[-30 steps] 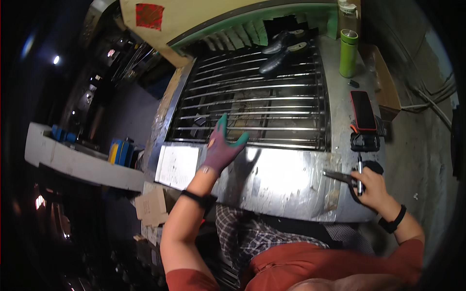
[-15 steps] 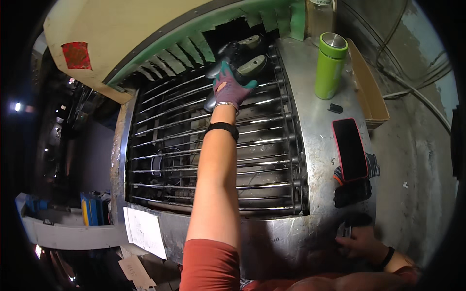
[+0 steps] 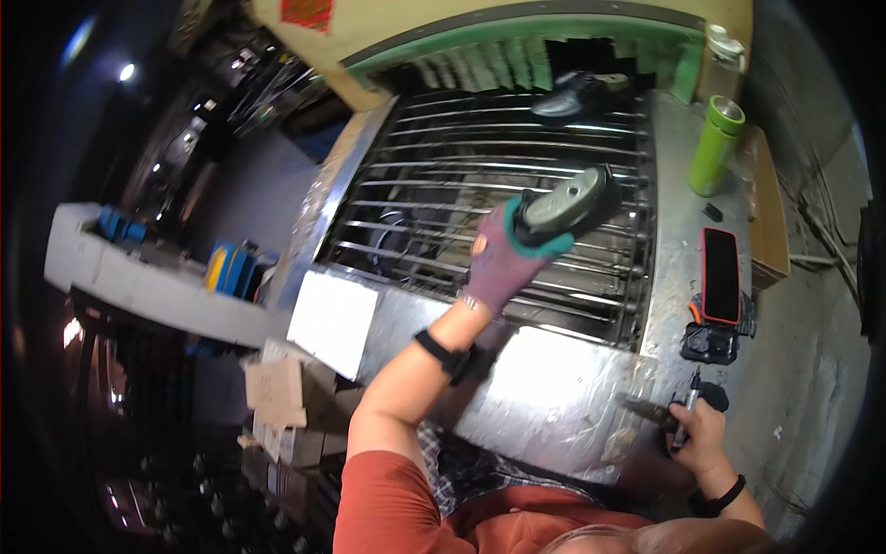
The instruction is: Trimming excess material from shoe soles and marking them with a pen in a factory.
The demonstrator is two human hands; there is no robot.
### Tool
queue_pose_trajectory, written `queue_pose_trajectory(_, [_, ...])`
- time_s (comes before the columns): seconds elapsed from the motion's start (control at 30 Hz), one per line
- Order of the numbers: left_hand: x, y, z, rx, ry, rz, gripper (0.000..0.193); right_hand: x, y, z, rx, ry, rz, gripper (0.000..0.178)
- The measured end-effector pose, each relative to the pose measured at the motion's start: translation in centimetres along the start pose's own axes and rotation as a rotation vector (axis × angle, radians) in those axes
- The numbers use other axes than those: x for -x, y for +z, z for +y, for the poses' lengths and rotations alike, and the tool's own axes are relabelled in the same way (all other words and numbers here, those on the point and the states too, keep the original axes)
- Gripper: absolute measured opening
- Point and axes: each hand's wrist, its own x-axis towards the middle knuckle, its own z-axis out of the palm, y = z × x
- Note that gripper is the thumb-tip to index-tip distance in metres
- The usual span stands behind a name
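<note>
My left hand point(image 3: 506, 254), in a purple glove with teal fingers, is closed around one end of a black shoe point(image 3: 604, 205). A grey-green shoe last point(image 3: 565, 198) fills the shoe's opening, and the pair of them is lifted above the metal rollers. Another black shoe point(image 3: 570, 97) lies at the far end of the rollers, by the dark opening. Low on the right, my bare right hand point(image 3: 701, 436) is closed on a slim black-and-silver pen-like tool point(image 3: 686, 417). A dark, blurred piece point(image 3: 646, 407) sticks out beside its fingers; its kind is unclear.
The roller conveyor point(image 3: 434, 198) runs under a green-edged opening with hanging strips point(image 3: 498, 69). Along its right metal ledge stand a green bottle point(image 3: 715, 152), a red-edged phone point(image 3: 720, 275) and a black case point(image 3: 709, 343). A white sheet point(image 3: 334, 323) lies at the near left.
My left hand has taken hold of one shoe and brought it nearer, off the rollers. The view has shifted to the left. My right hand still grips its tool.
</note>
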Motion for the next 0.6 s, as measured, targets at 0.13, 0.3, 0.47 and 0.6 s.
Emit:
queue_pose_trajectory(0.13, [13.4, -7.7, -1.1, 0.566, -0.468, 0.071, 0.06, -1.4, -0.3, -1.1, -0.103, -0.068, 0.13, 0.045])
queue_pose_trajectory(0.3, [25.1, -15.7, 3.0, 1.531, -0.792, 0.172, 0.049, -2.1, -0.9, -2.5, -0.141, -0.001, 0.045, 0.042])
queue_pose_trajectory(0.47, [34.1, -17.0, 3.6, 2.161, -0.908, 0.352, 0.064, -3.2, -0.2, -10.9, -0.555, -0.033, -0.205, 0.049])
queue_pose_trajectory(0.6, [39.7, -15.3, 3.6, 2.07, -1.026, 0.471, 0.056, -1.6, 3.5, -19.5, -1.345, 0.39, -0.773, 0.049])
